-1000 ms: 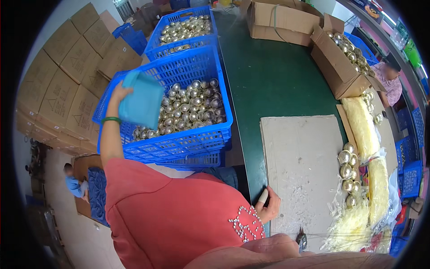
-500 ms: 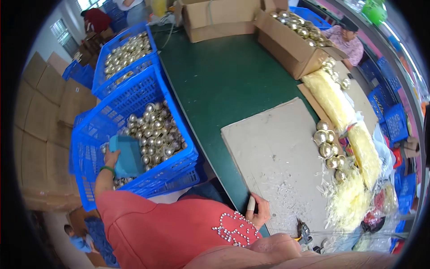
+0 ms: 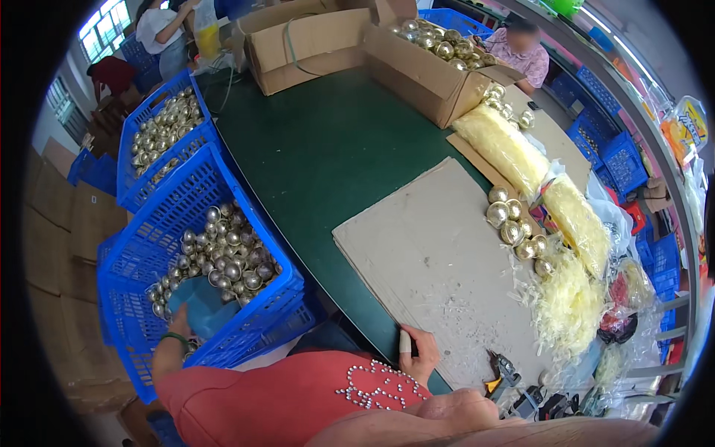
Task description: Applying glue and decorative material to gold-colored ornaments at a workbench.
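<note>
My left hand (image 3: 179,325) is closed on a light-blue plastic scoop (image 3: 205,307), low in the near blue basket (image 3: 119,272) at my left. Shiny gold and silver balls (image 3: 225,257) lie heaped against the scoop and behind it. The scoop's mouth is partly hidden among them. At the table's near edge rests my right hand (image 3: 420,353), holding nothing, its pale-wrapped thumb apart from its bent fingers. Beside it lies a grey cardboard sheet (image 3: 417,223). A pair of pliers or cutters (image 3: 500,374) with orange on the handle is on the sheet's near end.
Another blue basket of balls (image 3: 167,130) stands behind the first. Open cardboard boxes (image 3: 313,48) are at the table's far end, one filled with balls. Along the right lie loose gold balls (image 3: 511,216), yellow shredded filler (image 3: 567,298) and bagged filler (image 3: 503,149). Co-workers are beyond.
The view has shifted, so the table sits further left and lower. My left hand has pushed the scoop lower into the basket and tilted it among the balls. My right hand stays at the edge.
</note>
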Demonstrator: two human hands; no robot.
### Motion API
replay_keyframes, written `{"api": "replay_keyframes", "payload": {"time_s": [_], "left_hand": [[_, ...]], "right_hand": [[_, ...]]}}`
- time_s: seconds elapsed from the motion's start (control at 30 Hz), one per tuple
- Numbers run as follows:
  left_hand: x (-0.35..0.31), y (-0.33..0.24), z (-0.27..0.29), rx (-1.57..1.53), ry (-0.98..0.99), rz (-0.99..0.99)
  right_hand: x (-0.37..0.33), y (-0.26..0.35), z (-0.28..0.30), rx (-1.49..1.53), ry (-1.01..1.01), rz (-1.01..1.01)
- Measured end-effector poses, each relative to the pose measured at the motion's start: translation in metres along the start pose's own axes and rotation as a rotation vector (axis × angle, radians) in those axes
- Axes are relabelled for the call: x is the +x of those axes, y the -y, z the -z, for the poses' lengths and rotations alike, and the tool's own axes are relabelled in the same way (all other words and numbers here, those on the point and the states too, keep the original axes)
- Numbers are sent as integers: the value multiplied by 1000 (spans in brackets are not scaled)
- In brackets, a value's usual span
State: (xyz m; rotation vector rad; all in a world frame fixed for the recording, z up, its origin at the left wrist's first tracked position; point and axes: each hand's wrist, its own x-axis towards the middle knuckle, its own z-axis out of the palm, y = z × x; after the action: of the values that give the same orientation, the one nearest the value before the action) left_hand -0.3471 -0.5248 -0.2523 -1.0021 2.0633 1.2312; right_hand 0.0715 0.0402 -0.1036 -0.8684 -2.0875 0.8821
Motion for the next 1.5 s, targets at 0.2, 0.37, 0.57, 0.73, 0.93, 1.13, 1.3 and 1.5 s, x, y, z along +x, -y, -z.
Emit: {"api": "replay_keyframes", "payload": {"time_s": [0.2, 0.37, 0.57, 0.73, 0.93, 1.13, 1.3, 1.5], "left_hand": [[0, 2, -89, -58, -438, 3], [18, -16, -108, 22, -522, -141], [51, -34, -122, -122, -187, -196], [55, -30, -136, -344, 12, -265], [2, -50, -175, -297, 184, -254], [11, -71, -176, -263, 132, -327], [-14, -102, -189, -239, 85, -217], [47, -97, -150, -402, 267, -273]], "right_hand": [[-1, -1, 3, 31, -15, -3], [2, 1, 4, 29, 6, -20], [2, 0, 4, 33, -2, -11], [1, 2, 4, 56, -6, -23], [-1, 4, 4, 20, -6, -44], [-1, 8, 3, 39, -18, -31], [1, 4, 3, 13, -15, -49], [6, 9, 2, 24, -2, -33]]}}
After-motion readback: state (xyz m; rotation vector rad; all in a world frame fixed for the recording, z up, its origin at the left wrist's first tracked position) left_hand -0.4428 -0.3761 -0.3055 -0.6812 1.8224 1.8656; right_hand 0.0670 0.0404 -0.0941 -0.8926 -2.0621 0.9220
